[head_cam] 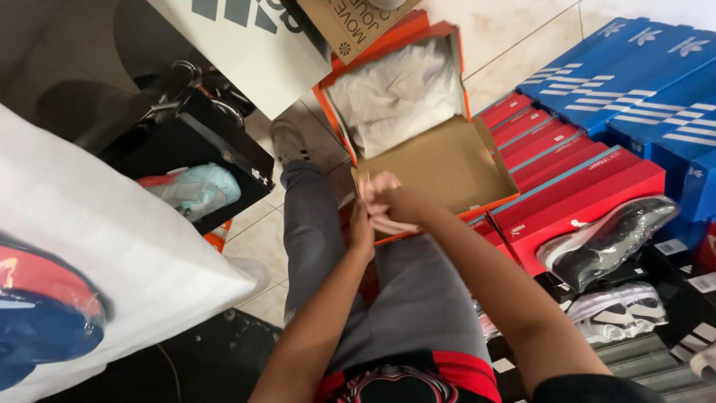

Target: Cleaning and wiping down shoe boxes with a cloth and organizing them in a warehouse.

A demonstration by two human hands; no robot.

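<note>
Both hands (380, 205) clasp seemingly pink laces (391, 224) over shoebox (447, 160).

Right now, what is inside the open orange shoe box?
The orange shoe box holds crumpled white tissue paper in its far half; the near half shows bare cardboard. Anything under the paper is covered.

Even, bright indoor light, soft shadows, mild glare on plastic wrap, hands slightly motion-blurred, edges bowed.

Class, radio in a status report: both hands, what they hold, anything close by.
Left hand and right hand together, gripping a pink strip-like item; grip detail unclear. Open orange shoebox right behind, tissue paper inside. Red boxes alongside.
</note>
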